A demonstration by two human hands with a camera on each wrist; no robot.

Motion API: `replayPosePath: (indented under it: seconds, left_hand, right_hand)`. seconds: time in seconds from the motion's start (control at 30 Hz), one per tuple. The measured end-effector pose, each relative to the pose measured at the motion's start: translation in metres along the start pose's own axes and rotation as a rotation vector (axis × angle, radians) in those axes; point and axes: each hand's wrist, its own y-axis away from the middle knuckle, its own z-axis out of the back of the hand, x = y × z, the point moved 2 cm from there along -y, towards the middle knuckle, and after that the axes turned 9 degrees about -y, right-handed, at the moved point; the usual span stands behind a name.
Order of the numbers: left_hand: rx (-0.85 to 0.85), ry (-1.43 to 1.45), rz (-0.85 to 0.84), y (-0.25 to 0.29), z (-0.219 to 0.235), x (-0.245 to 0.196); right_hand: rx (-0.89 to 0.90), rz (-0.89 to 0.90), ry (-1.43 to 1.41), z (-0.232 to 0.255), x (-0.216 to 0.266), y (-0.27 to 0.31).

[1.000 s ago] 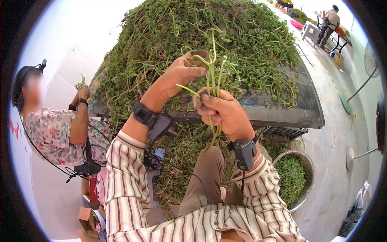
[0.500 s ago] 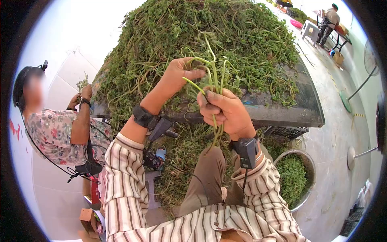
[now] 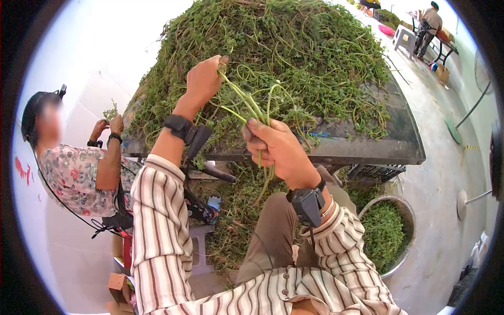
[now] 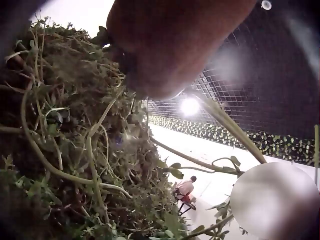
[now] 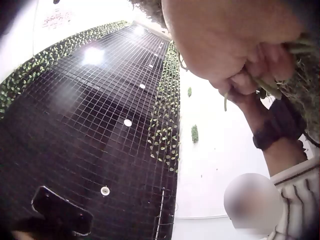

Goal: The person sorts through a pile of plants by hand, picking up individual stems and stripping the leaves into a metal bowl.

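Several long green stems run between the two hands in the head view. My right hand grips their lower part, and the stem ends hang below the fist. Up and to the left, my left hand pinches the upper end of a stem, in front of a large heap of leafy greens. In the left wrist view a stem comes out from under the left hand. The right wrist view shows the right hand with its fingers curled round stems.
The heap lies on a dark table. More greens cover the floor below it. A round tub of greens stands at the right. A person in a floral shirt works at the left; another stands far back. A fan is at the right.
My left hand has moved up and left, pulling the top of a stem over to that side. My right hand has tilted and shifted slightly left and down with the stems.
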Motion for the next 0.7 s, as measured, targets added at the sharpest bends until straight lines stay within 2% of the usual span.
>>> replayPosePath:
  seconds: [0.07, 0.13, 0.17, 0.23, 0.3, 0.37, 0.4, 0.47, 0.5, 0.57, 0.6, 0.63, 0.7]
  left_hand:
    - [0.006, 0.012, 0.017, -0.002, -0.006, 0.003]
    - [0.122, -0.020, 0.079, -0.006, -0.014, 0.010]
    - [0.122, -0.017, 0.075, -0.007, -0.025, 0.022]
    - [-0.047, 0.031, 0.020, -0.010, -0.038, 0.056]
    - [-0.020, 0.104, 0.250, -0.017, -0.036, 0.090]
    - [0.051, 0.261, 0.586, -0.016, -0.050, 0.156]
    - [0.057, 0.262, 0.577, -0.017, -0.043, 0.149]
    - [0.181, 0.181, 0.498, -0.010, -0.014, 0.131]
    - [0.178, 0.177, 0.497, -0.007, -0.012, 0.118]
    - [-0.069, 0.399, 0.394, -0.003, -0.010, 0.079]
    - [0.039, 0.465, 0.392, -0.002, -0.002, 0.064]
    - [0.038, 0.468, 0.397, 0.002, -0.002, 0.049]
    - [-0.008, 0.549, 0.200, 0.004, -0.001, 0.017]
  right_hand:
    - [-0.013, 0.005, -0.002, -0.002, 0.001, 0.001]
    - [-0.032, 0.013, -0.002, -0.002, 0.002, 0.003]
    - [-0.042, 0.006, 0.024, -0.003, 0.000, 0.004]
    - [-0.057, -0.002, 0.051, -0.002, 0.002, 0.009]
    - [-0.006, 0.016, 0.057, -0.006, 0.008, 0.019]
    - [-0.011, 0.018, 0.043, 0.000, 0.020, 0.027]
    - [-0.011, 0.046, 0.041, 0.001, 0.025, 0.029]
    - [-0.033, 0.055, 0.068, 0.004, 0.030, 0.028]
    - [-0.028, 0.057, 0.067, 0.005, 0.029, 0.027]
    - [-0.023, 0.094, 0.006, 0.007, 0.026, 0.024]
    - [-0.023, 0.091, 0.012, 0.009, 0.026, 0.024]
    - [-0.011, 0.094, -0.003, 0.011, 0.027, 0.024]
    - [0.001, 0.103, -0.013, 0.014, 0.027, 0.024]
